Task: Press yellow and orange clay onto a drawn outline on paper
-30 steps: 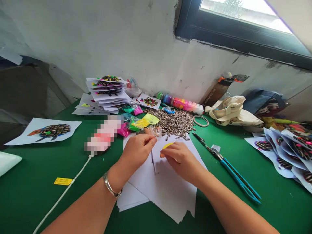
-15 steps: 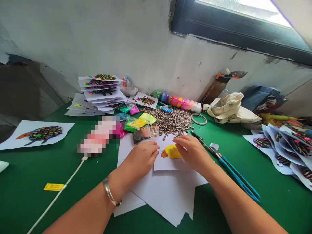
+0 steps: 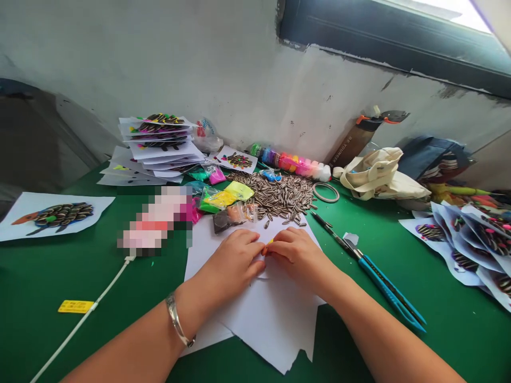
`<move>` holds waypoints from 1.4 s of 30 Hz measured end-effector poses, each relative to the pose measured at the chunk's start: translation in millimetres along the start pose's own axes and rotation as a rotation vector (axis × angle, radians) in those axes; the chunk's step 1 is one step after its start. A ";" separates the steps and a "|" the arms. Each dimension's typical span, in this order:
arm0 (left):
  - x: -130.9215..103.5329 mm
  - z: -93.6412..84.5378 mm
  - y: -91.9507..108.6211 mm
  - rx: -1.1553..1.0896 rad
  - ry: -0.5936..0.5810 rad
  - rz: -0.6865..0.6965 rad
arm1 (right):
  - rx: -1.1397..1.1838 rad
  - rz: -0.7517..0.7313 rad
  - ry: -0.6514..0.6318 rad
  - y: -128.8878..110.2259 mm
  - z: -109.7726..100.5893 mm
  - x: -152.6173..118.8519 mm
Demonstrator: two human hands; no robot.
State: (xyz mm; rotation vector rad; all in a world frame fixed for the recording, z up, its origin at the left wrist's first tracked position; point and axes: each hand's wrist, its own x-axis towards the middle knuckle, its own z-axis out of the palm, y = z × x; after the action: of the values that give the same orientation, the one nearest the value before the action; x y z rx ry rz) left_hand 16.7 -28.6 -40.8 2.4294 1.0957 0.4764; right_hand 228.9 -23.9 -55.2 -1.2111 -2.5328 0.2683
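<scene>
Both hands meet over white paper (image 3: 279, 324) in the middle of the table. My left hand (image 3: 233, 260), with a silver bangle on its wrist, has its fingers closed at the orange modelling clay (image 3: 264, 250). From the other side my right hand (image 3: 299, 252) pinches at the same orange clay, which forms the head of a clay figure on a smaller sheet. Of its yellow modelling clay body (image 3: 271, 241) only a sliver shows; my right hand covers the rest. Just beyond the fingers lie a dark clay packet (image 3: 222, 222) and a heap of sunflower seeds (image 3: 283, 194).
Blue tweezers (image 3: 389, 287) and a dark pen (image 3: 329, 229) lie to the right. Seed-decorated cards stand in a stack (image 3: 159, 151) at back left and a pile (image 3: 475, 239) at right. A white cable (image 3: 83, 324) crosses the left side. Behind are a bottle (image 3: 353, 141) and a cloth bag (image 3: 379, 175).
My hands have come closer together, the right one moving left to the clay figure's head. Its yellow body was showing before and is now mostly covered. The view has shifted slightly.
</scene>
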 end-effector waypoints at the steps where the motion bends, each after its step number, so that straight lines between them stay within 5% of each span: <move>1: 0.2 0.2 -0.1 0.003 -0.005 0.000 | -0.019 -0.010 -0.002 -0.4 0.5 0.1; 11: 0.0 2.3 -0.1 0.034 0.017 0.023 | -0.314 -0.071 -0.094 -18.6 -10.3 4.0; 21: 0.5 0.0 1.1 0.017 -0.016 0.004 | 0.089 0.038 -0.038 -1.1 -17.1 0.5; 32: 2.0 1.8 1.0 0.041 -0.004 0.004 | -0.179 -0.042 -0.088 -11.7 -11.5 2.7; 37: 0.5 1.0 0.9 0.031 -0.013 0.000 | 0.128 -0.003 -0.144 -12.0 -31.2 -2.2; 42: -0.5 0.9 1.8 0.031 -0.019 -0.014 | 0.318 0.108 -0.016 -9.7 -40.0 -2.4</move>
State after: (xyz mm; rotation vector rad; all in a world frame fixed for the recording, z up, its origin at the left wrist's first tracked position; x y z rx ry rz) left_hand 17.9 -30.2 -40.7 2.4463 1.1194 0.4340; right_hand 237.9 -30.6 -15.5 -1.2209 -2.3256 0.6795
